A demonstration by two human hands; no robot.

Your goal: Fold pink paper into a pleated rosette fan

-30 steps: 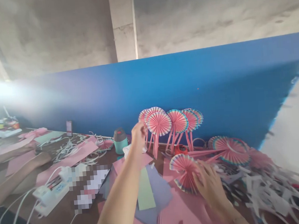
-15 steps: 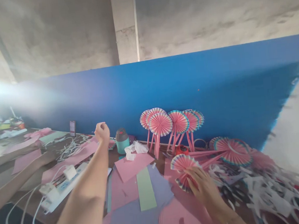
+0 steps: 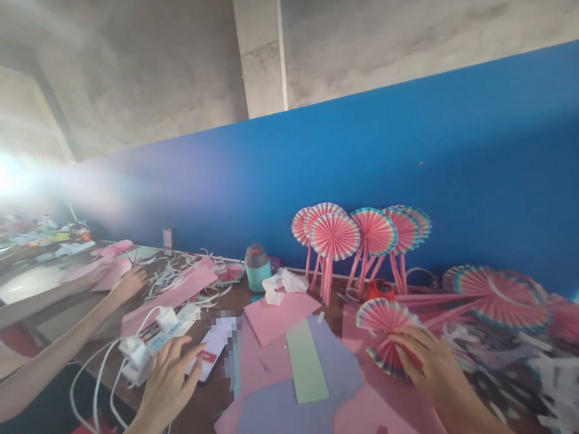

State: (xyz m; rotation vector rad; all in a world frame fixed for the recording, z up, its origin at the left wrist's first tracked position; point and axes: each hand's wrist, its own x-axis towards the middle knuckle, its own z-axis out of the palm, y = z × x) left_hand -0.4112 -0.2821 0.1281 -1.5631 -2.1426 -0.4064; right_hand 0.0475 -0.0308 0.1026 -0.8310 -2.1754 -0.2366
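My right hand lies on a round pleated paper fan, fingers bent over its lower edge and holding it against the pink paper sheets. My left hand hovers with spread fingers over a white power strip and a flat white device on the brown table. Several finished pink fans on sticks lean against the blue wall. A green paper strip lies on grey and pink sheets between my hands.
Another person's arms reach over pink paper at the left. A teal cup with a dark lid, crumpled white tissue and a red tape roll stand near the wall. Paper scraps pile up at the right.
My left hand has dropped from near the standing fans down and left to just above the power strip. The right hand stays on the fan; the view has shifted left.
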